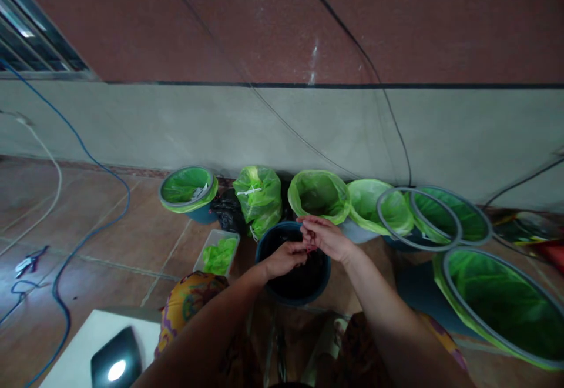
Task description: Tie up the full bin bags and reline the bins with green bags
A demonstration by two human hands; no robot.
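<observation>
Above a dark blue bin, my left hand and my right hand meet with fingertips close together. Both have their fingers drawn into a pinch. Something small and reddish shows between them, too blurred to name. Inside the bin lies dark material, perhaps a black bag, which cannot be told apart clearly. Left of the bin stands a clear plastic tub with folded green bags in it.
Along the wall stand a green-lined bin, a tied green bag, a black bag and several more lined bins. A grey ring leans on them. At right is a large lined bin. A blue cable crosses the floor.
</observation>
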